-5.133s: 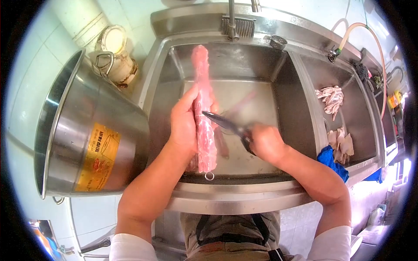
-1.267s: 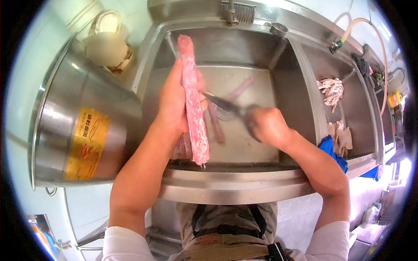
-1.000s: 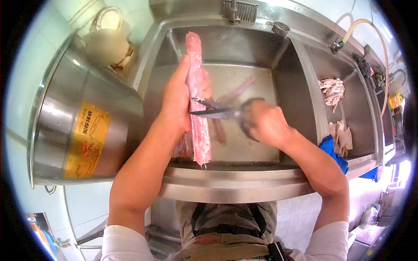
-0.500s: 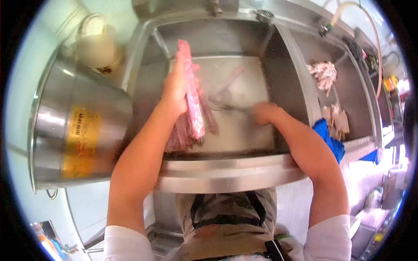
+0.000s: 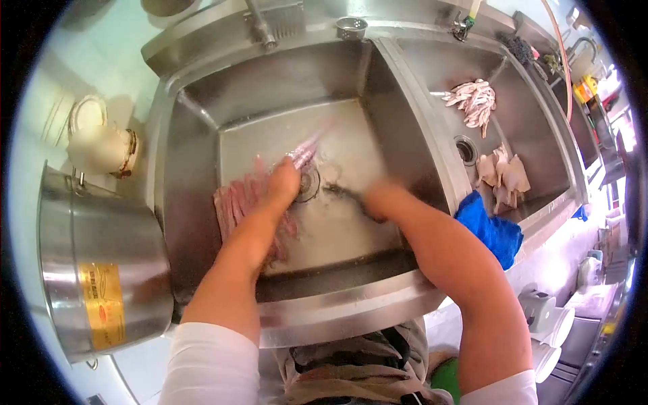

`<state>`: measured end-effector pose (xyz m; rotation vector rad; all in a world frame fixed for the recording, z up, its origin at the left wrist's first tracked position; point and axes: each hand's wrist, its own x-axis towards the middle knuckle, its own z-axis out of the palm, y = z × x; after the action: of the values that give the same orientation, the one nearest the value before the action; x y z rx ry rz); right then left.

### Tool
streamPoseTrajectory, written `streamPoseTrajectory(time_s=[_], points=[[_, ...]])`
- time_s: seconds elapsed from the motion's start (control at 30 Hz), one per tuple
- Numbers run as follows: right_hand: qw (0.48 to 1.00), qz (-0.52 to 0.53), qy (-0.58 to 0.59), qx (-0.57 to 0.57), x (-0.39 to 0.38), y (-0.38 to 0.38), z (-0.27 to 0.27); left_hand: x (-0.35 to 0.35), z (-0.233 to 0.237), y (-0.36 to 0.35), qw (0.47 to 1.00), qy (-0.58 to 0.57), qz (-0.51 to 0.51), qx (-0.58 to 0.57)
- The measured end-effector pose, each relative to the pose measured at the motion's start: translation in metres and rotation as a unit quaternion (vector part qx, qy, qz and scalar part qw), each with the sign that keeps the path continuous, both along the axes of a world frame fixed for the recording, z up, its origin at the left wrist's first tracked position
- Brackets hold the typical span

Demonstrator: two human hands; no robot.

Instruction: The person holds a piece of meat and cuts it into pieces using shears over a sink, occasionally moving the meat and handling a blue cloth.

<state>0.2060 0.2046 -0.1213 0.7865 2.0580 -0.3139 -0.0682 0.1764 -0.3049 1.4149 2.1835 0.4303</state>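
Note:
My left hand is closed around a long pink, silvery strip of meat or fish, which points away from me over the sink floor. Its far end is smeared by motion. Under and beside my left forearm lies a pile of similar pink strips in the large steel sink. My right hand is closed on a dark, slim tool. Blur hides the tool's exact kind. Its tip points left, close to the sink drain and apart from the held strip.
A second basin on the right holds a heap of pale strips and several pale meat pieces. A blue cloth hangs over its front edge. Left stands a big steel pot; a faucet reaches over the back rim.
My left hand has lowered the pink strip, earlier held up lengthwise, toward the drain. My right hand has brought the tool nearer to it. The head view has shifted, showing more of the right basin.

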Motion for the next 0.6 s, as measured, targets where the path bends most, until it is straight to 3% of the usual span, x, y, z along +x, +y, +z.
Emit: streamPoseTrajectory(time_s=[0.1, 0.17, 0.2, 0.3, 0.4, 0.47, 0.6], points=[[0.999, -0.004, 0.046, -0.022, 0.003, -0.003, -0.036, 0.002, 0.032, -0.013, 0.999, 0.043, 0.007, -0.009], [0.994, -0.057, 0.087, -0.034, -0.005, -0.014, 0.025, 0.000, 0.080, -0.021, 0.999, 0.012, 0.018, -0.043], [0.991, -0.077, 0.104, -0.039, -0.010, -0.015, 0.050, 0.001, 0.120, -0.028, 0.994, -0.062, 0.057, -0.066], [0.990, -0.073, 0.121, 0.003, -0.011, 0.012, 0.037, 0.003, 0.210, -0.054, 0.943, -0.284, 0.167, -0.041], [0.955, -0.133, 0.250, 0.090, -0.015, 0.010, 0.064, 0.009, 0.246, -0.077, 0.853, -0.478, 0.193, 0.082], [0.923, -0.197, 0.314, 0.097, -0.023, 0.002, 0.085, 0.018, 0.272, -0.094, 0.861, -0.464, 0.178, 0.110], [0.860, -0.208, 0.452, 0.115, -0.035, -0.016, 0.090, 0.026, 0.302, -0.132, 0.894, -0.386, 0.154, 0.169]])
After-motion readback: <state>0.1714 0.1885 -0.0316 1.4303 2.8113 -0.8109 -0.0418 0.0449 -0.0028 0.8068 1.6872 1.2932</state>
